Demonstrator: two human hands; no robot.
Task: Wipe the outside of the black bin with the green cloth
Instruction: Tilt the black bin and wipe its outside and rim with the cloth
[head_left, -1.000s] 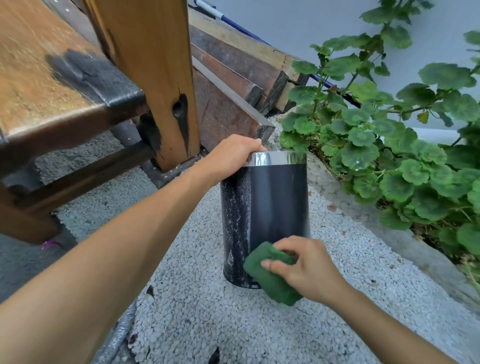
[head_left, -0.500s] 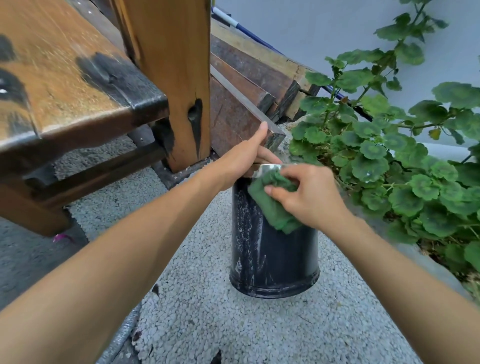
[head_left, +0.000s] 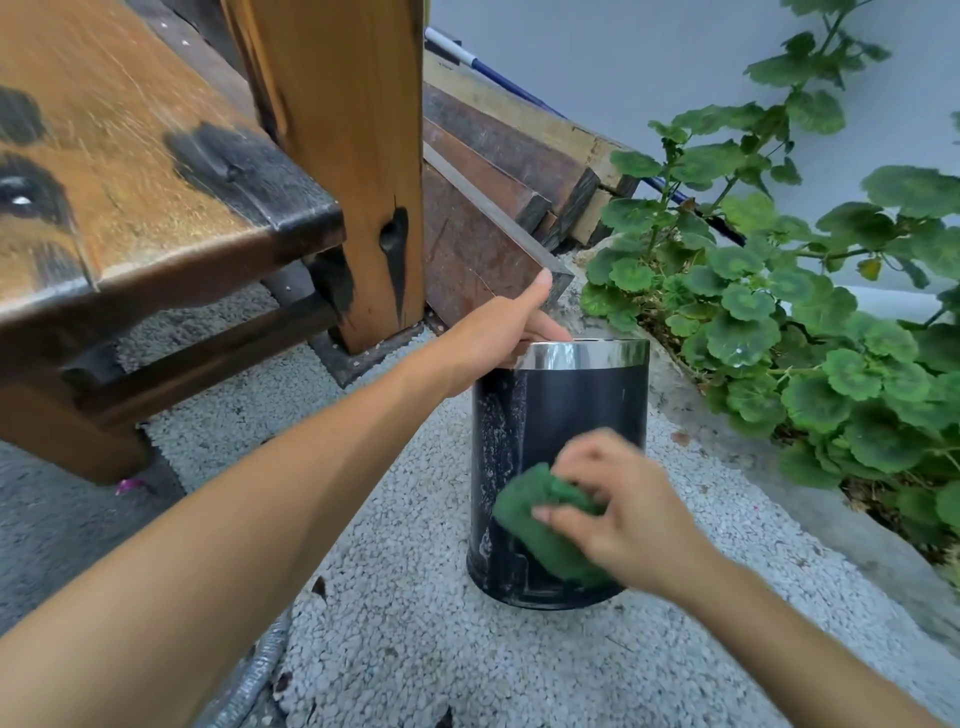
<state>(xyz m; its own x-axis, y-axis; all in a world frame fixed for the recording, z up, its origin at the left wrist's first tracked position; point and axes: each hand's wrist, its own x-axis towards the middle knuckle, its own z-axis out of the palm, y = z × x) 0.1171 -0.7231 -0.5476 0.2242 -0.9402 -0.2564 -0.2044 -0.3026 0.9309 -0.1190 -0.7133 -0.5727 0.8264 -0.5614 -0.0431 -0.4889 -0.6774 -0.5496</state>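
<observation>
Green cloth (head_left: 535, 512) pinched in right hand (head_left: 626, 519), now lower on black bin (head_left: 571, 405); left hand (head_left: 498, 338) clasped over its top.

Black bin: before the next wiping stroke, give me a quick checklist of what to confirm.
1. Black bin upright on the gravel: ok.
2. Left hand steadies the chrome rim, fingers hooked over it: ok.
3. Green cloth in the right hand, against the bin's lower front: ok, though blurred.
4. Front band just below the rim looks clean: ok.
5. Whitish streaks down the bin's left side: not ok; probably the place to wipe next.
6. Far side of the bin: cannot tell, hidden.
</observation>
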